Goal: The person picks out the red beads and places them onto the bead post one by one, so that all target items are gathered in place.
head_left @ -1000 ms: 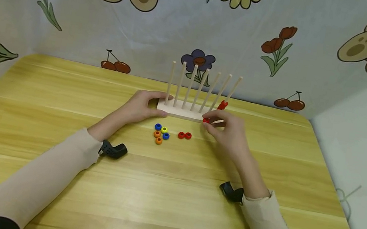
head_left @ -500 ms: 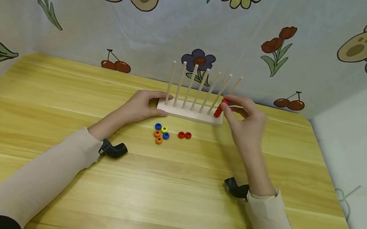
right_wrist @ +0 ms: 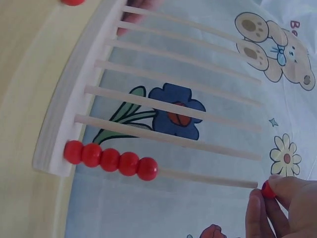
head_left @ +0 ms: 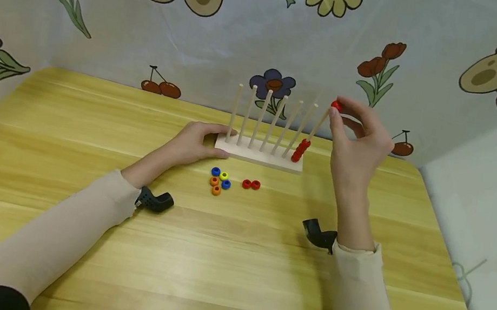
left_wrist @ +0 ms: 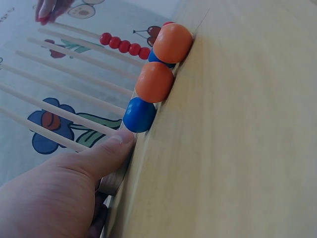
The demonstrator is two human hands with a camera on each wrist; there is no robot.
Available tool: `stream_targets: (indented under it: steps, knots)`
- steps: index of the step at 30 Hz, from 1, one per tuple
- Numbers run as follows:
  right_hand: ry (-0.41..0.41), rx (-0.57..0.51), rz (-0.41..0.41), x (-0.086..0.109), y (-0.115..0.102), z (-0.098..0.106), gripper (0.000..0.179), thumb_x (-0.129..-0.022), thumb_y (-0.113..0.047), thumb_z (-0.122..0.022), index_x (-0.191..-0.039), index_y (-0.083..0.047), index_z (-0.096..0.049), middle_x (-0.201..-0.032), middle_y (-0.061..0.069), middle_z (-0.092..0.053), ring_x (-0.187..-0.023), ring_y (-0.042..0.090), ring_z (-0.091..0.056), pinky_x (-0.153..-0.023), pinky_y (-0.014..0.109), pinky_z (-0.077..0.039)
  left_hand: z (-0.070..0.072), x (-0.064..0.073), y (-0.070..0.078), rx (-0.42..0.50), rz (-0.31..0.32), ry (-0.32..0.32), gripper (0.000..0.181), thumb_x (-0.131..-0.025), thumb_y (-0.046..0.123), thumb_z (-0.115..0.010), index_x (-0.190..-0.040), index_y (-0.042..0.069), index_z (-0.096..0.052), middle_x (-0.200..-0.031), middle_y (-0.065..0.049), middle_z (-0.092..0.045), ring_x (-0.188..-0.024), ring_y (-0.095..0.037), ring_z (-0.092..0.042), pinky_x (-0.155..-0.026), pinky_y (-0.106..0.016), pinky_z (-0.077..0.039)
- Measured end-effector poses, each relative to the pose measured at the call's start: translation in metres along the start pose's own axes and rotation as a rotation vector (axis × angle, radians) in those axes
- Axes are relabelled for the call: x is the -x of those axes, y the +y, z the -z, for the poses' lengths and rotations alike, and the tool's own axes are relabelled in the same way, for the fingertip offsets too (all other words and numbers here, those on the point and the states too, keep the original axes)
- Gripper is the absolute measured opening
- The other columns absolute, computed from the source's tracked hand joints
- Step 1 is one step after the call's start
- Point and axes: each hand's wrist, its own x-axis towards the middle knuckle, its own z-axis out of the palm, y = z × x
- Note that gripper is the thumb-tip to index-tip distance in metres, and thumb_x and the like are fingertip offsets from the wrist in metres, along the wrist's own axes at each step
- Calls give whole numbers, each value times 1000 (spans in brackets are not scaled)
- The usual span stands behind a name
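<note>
Wood-grain table (head_left: 230, 262): left hand (head_left: 193, 143) grips peg rack (head_left: 255, 155), right hand (head_left: 362, 135) pinches red bead (head_left: 336, 105) by rightmost peg (head_left: 318, 124); poor alignment might drop it.

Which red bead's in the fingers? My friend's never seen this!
On the wooden table stands a rack with seven pegs. At the tip of its rightmost peg, the right hand pinches one red bead. Five red beads sit low on that peg, two others lie on the table; only this one is held.
</note>
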Motion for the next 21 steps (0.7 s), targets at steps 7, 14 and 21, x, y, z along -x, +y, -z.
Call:
stream_targets:
  steps: [7, 14, 21]
  knots:
    - [-67, 65, -17, 0, 5, -5, 18, -96, 0, -75, -113, 6, -79, -107, 21, -78, -101, 28, -74, -94, 29, -61, -1, 0, 1, 5, 4, -1, 58, -92, 31, -84, -145, 19, -66, -150, -6, -63, -148, -28, -49, -128, -48, -33]
    - [-71, 108, -51, 2, 22, -5, 20, -95, -4, -77, -114, 2, -79, -109, 16, -79, -98, 28, -75, -92, 30, -63, -1, 1, 1, 14, 5, 4, 57, -92, 31, -84, -145, 20, -66, -149, -3, -64, -147, -25, -51, -127, -46, -34]
    - [-133, 168, -72, 9, 47, 3, 26, -97, -20, -79, -121, -9, -79, -113, 5, -80, -101, 20, -76, -93, 31, -63, 0, 1, 1, 17, 3, -7, 59, -92, 30, -84, -146, 18, -65, -150, -5, -64, -148, -28, -49, -128, -47, -32]
